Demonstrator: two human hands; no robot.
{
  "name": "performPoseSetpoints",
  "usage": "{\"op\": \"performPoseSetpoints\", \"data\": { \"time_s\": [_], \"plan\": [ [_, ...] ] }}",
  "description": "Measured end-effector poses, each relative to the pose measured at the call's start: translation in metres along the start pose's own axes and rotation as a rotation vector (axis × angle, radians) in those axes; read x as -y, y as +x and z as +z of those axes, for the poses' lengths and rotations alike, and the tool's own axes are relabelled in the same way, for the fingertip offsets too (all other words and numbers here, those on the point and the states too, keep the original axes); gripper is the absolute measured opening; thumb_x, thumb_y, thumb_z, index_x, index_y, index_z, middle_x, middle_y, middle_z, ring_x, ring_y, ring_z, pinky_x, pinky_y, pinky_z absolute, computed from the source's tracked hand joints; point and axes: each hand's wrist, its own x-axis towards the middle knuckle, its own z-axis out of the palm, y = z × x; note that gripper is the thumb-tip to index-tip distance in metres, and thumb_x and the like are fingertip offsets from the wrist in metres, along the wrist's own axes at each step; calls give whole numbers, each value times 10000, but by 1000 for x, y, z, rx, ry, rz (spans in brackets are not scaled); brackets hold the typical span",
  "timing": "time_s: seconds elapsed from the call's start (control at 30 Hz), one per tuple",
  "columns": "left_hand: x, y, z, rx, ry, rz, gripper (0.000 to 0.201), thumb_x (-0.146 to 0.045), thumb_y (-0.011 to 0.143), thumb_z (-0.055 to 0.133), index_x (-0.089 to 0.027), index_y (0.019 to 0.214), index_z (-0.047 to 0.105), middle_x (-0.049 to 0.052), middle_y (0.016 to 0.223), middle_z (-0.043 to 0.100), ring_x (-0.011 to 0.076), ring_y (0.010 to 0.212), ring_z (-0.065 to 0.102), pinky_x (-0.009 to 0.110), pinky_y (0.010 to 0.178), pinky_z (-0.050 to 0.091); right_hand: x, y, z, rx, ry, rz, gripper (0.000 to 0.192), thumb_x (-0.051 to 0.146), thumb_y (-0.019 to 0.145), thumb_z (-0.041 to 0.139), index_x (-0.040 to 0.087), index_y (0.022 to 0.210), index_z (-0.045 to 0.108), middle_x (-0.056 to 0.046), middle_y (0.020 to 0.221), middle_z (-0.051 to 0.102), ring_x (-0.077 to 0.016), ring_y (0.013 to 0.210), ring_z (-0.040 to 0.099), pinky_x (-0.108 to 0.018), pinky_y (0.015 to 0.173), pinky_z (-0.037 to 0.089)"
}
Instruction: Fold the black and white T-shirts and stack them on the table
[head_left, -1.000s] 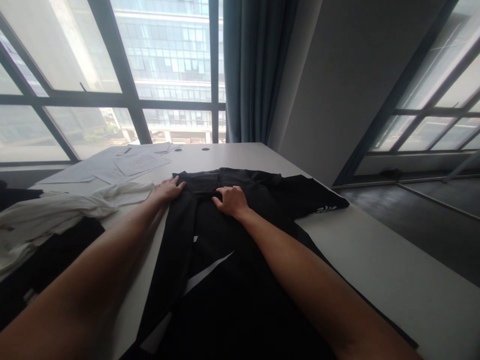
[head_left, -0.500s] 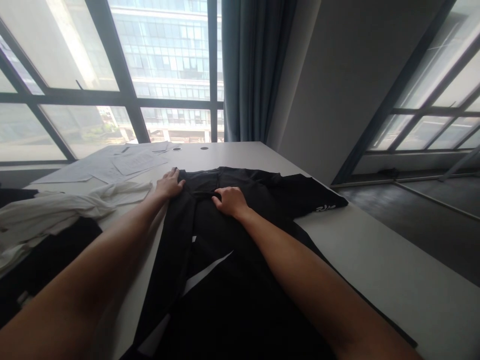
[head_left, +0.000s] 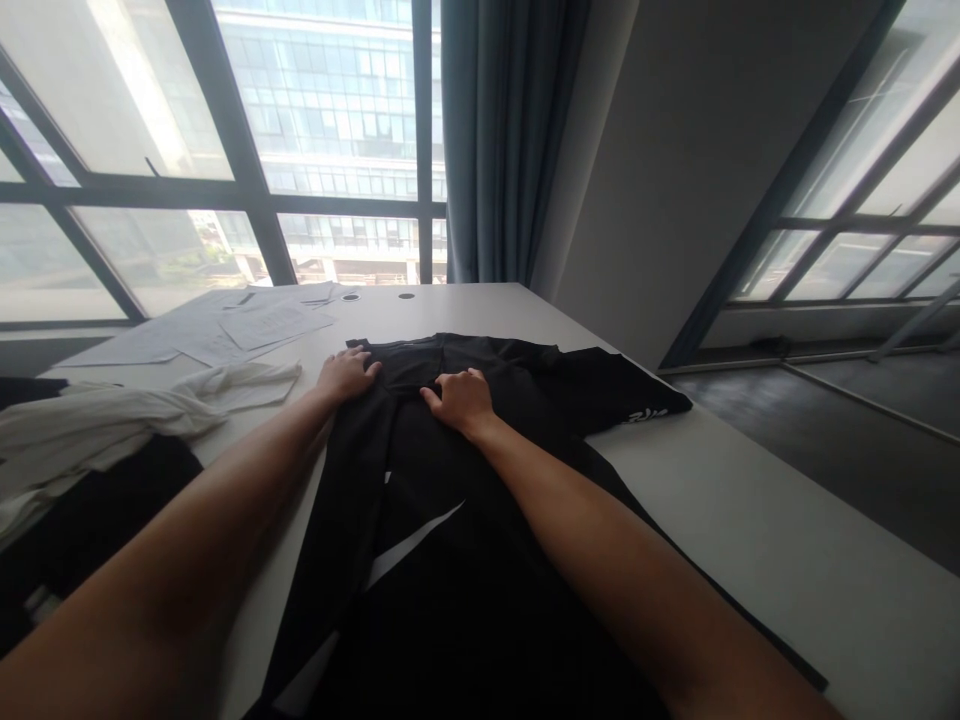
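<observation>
We have a single view, from a camera worn on the head, looking forward and down along both forearms onto the tabletop [head_left: 750,520]. It sits close to the near edge, so the arms fill the lower picture. It faces the far windows [head_left: 315,130]; the curtain [head_left: 502,140] stands at centre, and more glazing runs off to the right.

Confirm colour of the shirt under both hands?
Black shirt, with white print on the right sleeve; the head view shows it.
</observation>
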Motion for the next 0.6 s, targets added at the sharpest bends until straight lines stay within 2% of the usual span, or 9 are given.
{"op": "performPoseSetpoints", "data": {
  "time_s": [0.13,0.23,0.3,0.4,0.5,0.6],
  "plan": [
    [7,6,4,128,-49,-39,715,-603,934,315,-168,1499,379,107,1607,226,329,1476,195,558,1156,211,0,-1,-1,10,-9,-17,489,523,959,430,148,1091,715,-145,1010,734,-262,1018,651,-412,1071,267],
    [12,10,4,72,-99,-14,687,-585,939,328,-185,1495,385,88,1610,226,296,1489,165,507,1174,212,0,0,-1,11,-21,-36,461,513,952,450,162,1093,713,-131,997,738,-254,1011,653,-401,1063,280],
    [16,14,5,-2,-156,-62,653,-521,957,322,-150,1491,388,113,1597,263,281,1479,211,455,1177,236,-1,0,0,11,-21,-42,457,510,952,451,164,1097,712,-128,991,738,-253,1004,655,-400,1054,292],
    [25,21,8,-61,-243,-211,624,-437,950,360,-114,1483,393,157,1526,400,313,1403,376,448,1135,317,-1,-1,-2,20,-21,-38,473,514,957,438,158,1111,710,-135,996,734,-260,1001,654,-401,1023,319],
    [38,30,12,-88,-306,-275,639,-411,870,522,-177,1460,441,118,1422,544,332,1293,509,451,1085,380,0,-2,-4,36,-24,-27,494,524,961,426,154,1141,699,-146,1021,726,-269,1008,650,-399,979,348],
    [51,40,17,-116,-374,-256,644,-387,793,630,-223,1406,513,80,1344,616,295,1236,562,391,1053,418,0,-2,-4,45,-29,-22,476,517,959,438,163,1152,691,-142,1035,722,-268,1012,649,-388,947,371]
  ]
}}
